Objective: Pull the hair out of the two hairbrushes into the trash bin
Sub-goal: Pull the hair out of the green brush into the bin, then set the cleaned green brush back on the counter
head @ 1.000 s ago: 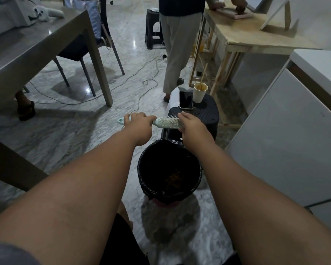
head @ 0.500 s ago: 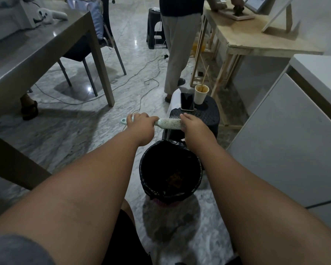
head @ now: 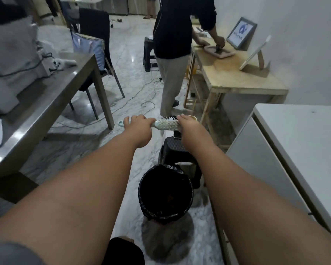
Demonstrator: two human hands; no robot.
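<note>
Above the floor (head: 95, 150), beyond the trash bin (head: 141, 203)'s far rim, left hand (head: 138, 128) fingers wrap the hairbrush (head: 167, 124) handle; right hand (head: 189, 127) fingers curl over its bristles. Hair-pulling looks in hand; next, any loosened tuft must be carried over the bin.

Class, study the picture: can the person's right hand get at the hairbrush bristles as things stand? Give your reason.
Probably yes. The right hand holds the tip of the hairbrush, whose bristles lie bare between it and the left hand gripping the handle. Nothing covers them.
</note>
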